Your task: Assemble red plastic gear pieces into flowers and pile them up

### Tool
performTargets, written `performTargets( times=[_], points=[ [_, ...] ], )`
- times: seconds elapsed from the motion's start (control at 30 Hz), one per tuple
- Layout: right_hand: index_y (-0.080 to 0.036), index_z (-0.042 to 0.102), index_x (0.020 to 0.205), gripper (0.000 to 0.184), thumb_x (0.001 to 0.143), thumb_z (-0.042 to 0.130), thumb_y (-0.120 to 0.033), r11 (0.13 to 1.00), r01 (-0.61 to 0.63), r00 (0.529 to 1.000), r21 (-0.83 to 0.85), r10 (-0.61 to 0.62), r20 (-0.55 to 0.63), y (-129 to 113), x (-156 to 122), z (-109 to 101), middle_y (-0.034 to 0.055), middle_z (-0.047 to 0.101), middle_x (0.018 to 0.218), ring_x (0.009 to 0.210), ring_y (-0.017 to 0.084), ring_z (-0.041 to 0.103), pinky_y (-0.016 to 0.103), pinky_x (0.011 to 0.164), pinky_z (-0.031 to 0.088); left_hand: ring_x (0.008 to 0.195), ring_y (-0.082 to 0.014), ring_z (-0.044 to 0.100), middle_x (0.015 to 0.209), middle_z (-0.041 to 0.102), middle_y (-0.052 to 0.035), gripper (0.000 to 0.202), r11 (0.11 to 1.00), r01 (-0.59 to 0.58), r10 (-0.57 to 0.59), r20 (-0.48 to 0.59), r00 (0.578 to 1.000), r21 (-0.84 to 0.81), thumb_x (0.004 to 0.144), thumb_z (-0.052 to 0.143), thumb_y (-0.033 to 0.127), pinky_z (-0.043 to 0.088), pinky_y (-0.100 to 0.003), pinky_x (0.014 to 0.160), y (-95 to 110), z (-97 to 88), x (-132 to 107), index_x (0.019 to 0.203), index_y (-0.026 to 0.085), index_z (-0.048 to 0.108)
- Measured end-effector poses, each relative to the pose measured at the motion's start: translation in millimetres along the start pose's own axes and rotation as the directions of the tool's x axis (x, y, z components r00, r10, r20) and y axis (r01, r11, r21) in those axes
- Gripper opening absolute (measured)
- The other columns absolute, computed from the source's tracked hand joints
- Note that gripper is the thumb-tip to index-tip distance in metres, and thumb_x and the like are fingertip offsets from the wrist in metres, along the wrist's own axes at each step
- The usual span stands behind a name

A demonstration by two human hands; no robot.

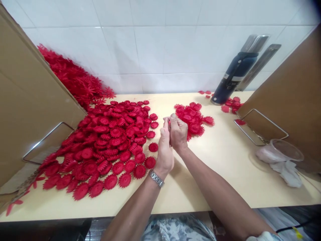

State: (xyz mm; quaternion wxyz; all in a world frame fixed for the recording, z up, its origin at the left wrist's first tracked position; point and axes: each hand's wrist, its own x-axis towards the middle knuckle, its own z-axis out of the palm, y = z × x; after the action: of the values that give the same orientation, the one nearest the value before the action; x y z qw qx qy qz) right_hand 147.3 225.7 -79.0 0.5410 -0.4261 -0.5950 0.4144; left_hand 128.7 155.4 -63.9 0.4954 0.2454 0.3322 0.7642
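Note:
My left hand point(164, 150) and my right hand point(178, 132) are pressed together above the middle of the pale table point(220, 167), fingers closed in a pinch. A sliver of red shows between the fingertips, most likely a red plastic flower piece point(169, 123), largely hidden. A large heap of red flower pieces point(107, 144) lies left of my hands. A smaller pile of red flower pieces point(192, 118) lies just beyond my right hand. My left wrist wears a metal watch point(155, 177).
Cardboard panels stand at the left point(27, 107) and right point(288, 100), each by a wire stand. Spiky red pieces point(72, 78) are heaped against the tiled wall. A dark blue bottle point(234, 77) leans at the back right. A clear plastic cup point(281, 152) lies by white cloth.

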Motion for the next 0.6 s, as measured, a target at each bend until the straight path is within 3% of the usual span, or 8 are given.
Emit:
performTargets(
  times=[0.07,0.13,0.2,0.27,0.37,0.47,0.53,0.6],
  points=[
    [-0.012,0.067,0.084,0.065,0.085,0.024,-0.062,0.996,-0.076,0.997,0.038,0.076,-0.003,1,5,1,-0.0012,0.047,0.044,0.04,0.012,0.047,0.024,0.043,0.038,0.134,-0.0171,0.021,0.143,0.036,-0.0019,0.053,0.999,0.011,-0.012,-0.032,0.999,-0.039,0.085,0.034,0.055,0.016,-0.028,0.11,0,2.7,-2,0.122,0.022,0.053],
    [-0.013,0.065,0.094,0.067,0.084,0.022,-0.063,0.988,-0.138,0.99,0.073,0.135,0.051,-3,7,2,0.0009,0.055,0.052,0.04,0.011,0.049,0.025,0.043,0.04,0.132,-0.0186,0.028,0.14,0.04,-0.0044,0.054,0.996,0.012,-0.018,-0.069,0.997,-0.086,0.086,0.032,0.055,0.021,-0.032,0.109,3,5.0,-1,0.126,0.022,0.048],
    [-0.015,0.057,0.112,0.066,0.085,0.022,-0.063,0.984,-0.154,0.981,0.085,0.142,0.134,-11,4,3,0.0056,0.065,0.076,0.053,0.014,0.059,0.027,0.052,0.047,0.13,-0.0186,0.032,0.14,0.041,-0.0048,0.055,0.992,0.005,-0.015,-0.082,0.997,-0.124,0.086,0.03,0.055,0.023,-0.034,0.108,6,4.5,2,0.128,0.022,0.045],
    [-0.017,0.045,0.127,0.066,0.085,0.023,-0.063,0.991,-0.117,0.973,0.071,0.1,0.209,-22,-6,5,0.0095,0.061,0.109,0.085,0.018,0.063,0.031,0.074,0.05,0.132,-0.0161,0.029,0.141,0.039,-0.0019,0.051,0.991,-0.007,-0.003,-0.069,0.998,-0.135,0.087,0.03,0.052,0.022,-0.032,0.109,10,0.3,8,0.128,0.025,0.044],
    [-0.02,0.031,0.137,0.068,0.086,0.019,-0.063,1.0,-0.024,0.947,0.015,0.018,0.321,-38,-30,7,0.0064,0.035,0.141,0.128,0.02,0.034,0.038,0.107,0.028,0.134,-0.0121,0.023,0.143,0.035,0.0035,0.045,0.99,0.003,-0.012,-0.067,0.998,-0.141,0.089,0.027,0.049,0.019,-0.029,0.11,16,-9.8,17,0.125,0.03,0.047],
    [-0.026,0.028,0.139,0.069,0.084,0.012,-0.066,0.993,0.085,0.905,-0.079,-0.043,0.424,-44,-45,8,-0.0008,0.025,0.146,0.137,0.02,0.012,0.044,0.113,0.002,0.133,-0.0123,0.025,0.142,0.035,0.008,0.047,0.974,0.08,-0.104,-0.101,0.989,-0.212,0.087,0.022,0.055,0.024,-0.033,0.108,18,-16.3,23,0.121,0.036,0.05],
    [-0.028,0.028,0.138,0.068,0.084,0.012,-0.066,0.979,0.144,0.884,-0.143,-0.062,0.462,-40,-44,8,-0.0016,0.025,0.146,0.137,0.021,0.009,0.046,0.112,-0.004,0.131,-0.0142,0.029,0.139,0.039,0.0074,0.05,0.958,0.132,-0.16,-0.094,0.983,-0.254,0.086,0.022,0.058,0.029,-0.034,0.106,16,-16.1,24,0.117,0.035,0.053],
    [-0.029,0.029,0.138,0.063,0.086,0.015,-0.062,0.968,0.163,0.886,-0.189,-0.06,0.459,-33,-36,8,-0.0011,0.026,0.146,0.137,0.021,0.012,0.047,0.112,0.0,0.128,-0.0168,0.036,0.133,0.048,0.0028,0.052,0.954,0.165,-0.196,-0.105,0.975,-0.25,0.085,0.025,0.059,0.033,-0.035,0.104,13,-13.8,24,0.112,0.03,0.058]
  ],
)
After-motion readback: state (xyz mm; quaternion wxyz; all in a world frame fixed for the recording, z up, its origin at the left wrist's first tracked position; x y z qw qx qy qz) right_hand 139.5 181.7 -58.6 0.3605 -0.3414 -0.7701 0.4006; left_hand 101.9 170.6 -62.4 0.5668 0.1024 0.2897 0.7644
